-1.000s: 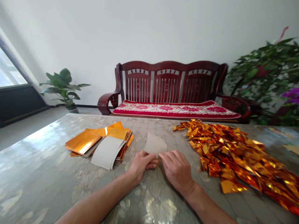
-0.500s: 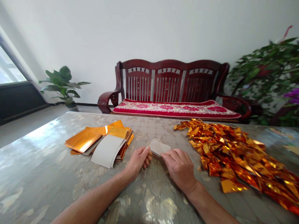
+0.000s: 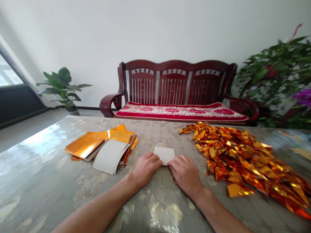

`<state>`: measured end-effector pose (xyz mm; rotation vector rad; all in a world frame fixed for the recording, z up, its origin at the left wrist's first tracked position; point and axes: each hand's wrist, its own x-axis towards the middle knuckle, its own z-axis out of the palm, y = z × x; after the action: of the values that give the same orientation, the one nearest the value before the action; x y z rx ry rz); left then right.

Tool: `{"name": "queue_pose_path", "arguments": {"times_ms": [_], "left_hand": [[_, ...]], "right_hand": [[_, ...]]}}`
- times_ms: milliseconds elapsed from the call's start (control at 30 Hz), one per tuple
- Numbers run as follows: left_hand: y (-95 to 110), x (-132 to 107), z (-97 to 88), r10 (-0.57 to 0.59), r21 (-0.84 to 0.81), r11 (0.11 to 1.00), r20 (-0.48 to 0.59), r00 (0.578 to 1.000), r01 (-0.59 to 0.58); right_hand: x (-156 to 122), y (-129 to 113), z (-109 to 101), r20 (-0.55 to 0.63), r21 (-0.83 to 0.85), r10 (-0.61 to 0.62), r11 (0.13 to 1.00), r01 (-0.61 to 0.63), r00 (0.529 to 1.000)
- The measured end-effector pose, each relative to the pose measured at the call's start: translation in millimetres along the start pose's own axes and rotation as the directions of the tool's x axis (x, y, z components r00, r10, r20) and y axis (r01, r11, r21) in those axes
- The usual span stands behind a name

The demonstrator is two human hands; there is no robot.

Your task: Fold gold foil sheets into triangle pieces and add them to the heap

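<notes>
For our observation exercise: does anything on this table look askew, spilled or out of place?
Only mildly. The stack of gold sheets on the left is fanned askew, one sheet white side up. The folded gold pieces lie in a loose heap on the right.

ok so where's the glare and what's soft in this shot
Head view: daylight from the left glares off the glossy table and sparkles on the gold foil pile; the big plant at the right edge is smeared and stretched; the folded paper, left hand and right hand at centre are sharp.
</notes>
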<state>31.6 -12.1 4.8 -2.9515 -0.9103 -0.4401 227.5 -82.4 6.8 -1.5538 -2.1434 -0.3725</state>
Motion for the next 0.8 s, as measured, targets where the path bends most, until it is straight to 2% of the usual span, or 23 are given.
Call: {"name": "queue_pose_path", "arguments": {"times_ms": [167,400,600,800], "left_hand": [[-3,-4,-4.2,-0.024,-0.018,1.000,0.050,0.998,0.025],[-4,-1,-8.1,-0.180,-0.157,0.971,0.025,0.983,0.181],[-4,1,-10.7,-0.296,-0.176,0.937,0.066,0.953,0.303],[-6,3,-11.3,-0.406,-0.163,0.893,0.111,0.907,0.419]], "right_hand": [[0,1,1,0.085,-0.004,-0.007,1.000,0.008,0.996],[3,8,2,0.097,-0.018,-0.002,1.000,0.004,0.995],[8,18,3,0.148,0.049,0.026,0.998,-0.034,0.989],[13,21,5,0.170,-0.002,0.072,0.997,-0.073,0.983]]}}
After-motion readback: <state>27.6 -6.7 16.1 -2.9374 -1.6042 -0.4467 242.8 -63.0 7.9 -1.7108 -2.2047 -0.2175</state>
